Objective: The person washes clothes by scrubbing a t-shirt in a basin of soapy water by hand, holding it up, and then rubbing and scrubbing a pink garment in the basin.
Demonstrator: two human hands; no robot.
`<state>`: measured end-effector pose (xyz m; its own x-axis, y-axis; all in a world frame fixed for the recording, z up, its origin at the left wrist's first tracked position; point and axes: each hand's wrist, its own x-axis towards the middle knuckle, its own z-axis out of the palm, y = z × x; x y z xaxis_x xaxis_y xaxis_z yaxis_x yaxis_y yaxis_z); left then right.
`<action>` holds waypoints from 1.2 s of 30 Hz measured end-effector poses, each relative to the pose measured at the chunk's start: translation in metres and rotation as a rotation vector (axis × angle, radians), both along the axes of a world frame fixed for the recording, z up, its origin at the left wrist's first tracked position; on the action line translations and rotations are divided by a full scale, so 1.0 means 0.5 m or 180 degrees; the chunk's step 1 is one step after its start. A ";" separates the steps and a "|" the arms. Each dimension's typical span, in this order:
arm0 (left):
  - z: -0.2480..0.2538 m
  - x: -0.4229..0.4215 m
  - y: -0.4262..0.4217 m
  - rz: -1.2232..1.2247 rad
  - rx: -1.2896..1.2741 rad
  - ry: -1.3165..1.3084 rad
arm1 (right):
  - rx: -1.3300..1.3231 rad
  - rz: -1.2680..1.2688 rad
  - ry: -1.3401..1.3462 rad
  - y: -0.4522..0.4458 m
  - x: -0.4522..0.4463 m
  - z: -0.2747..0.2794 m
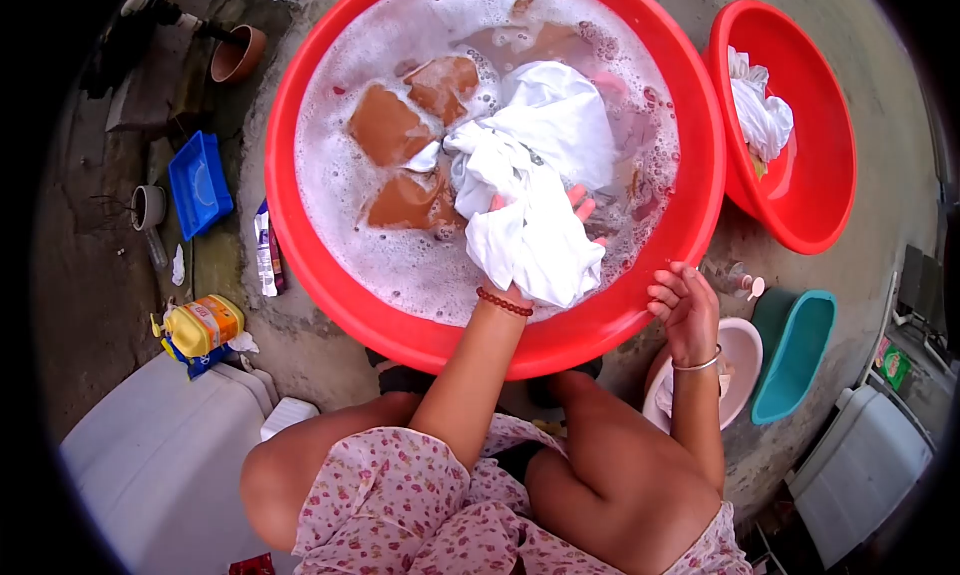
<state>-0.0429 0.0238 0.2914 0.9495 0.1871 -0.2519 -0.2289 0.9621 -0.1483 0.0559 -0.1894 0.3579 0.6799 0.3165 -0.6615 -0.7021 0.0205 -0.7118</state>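
Note:
A white wet cloth (535, 230) is bunched over my left hand (508, 293), which wears a red bead bracelet. Its fingertips show past the cloth's right side, and the cloth hides most of the hand. More of the same white fabric (560, 115) spreads into the soapy water of a big red tub (690, 215). Brown fabric (390, 125) bulges above the suds to the left of it. Just outside the tub's lower right rim, my right hand (688, 310) is raised, fingers loosely bent and somewhat apart, holding nothing.
To the right, a smaller red basin (825, 195) leans against the tub with white cloth (760, 115) inside. A pink basin (740, 365) and a teal basin (795, 360) stand lower right. At left are a blue tray (200, 185) and a yellow package (203, 325).

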 end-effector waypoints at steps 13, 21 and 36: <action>0.019 0.007 -0.024 0.0186 -0.0477 -0.0218 | -0.0002 -0.1351 0.0687 -0.243 0.128 -0.019; -0.001 0.008 -0.037 0.0262 -0.0378 -0.0031 | -0.0403 -0.1153 0.0013 -0.256 0.145 -0.061; -0.033 0.012 -0.045 0.0373 -0.0721 0.0117 | 0.0146 -0.1146 0.0284 -0.259 0.143 -0.080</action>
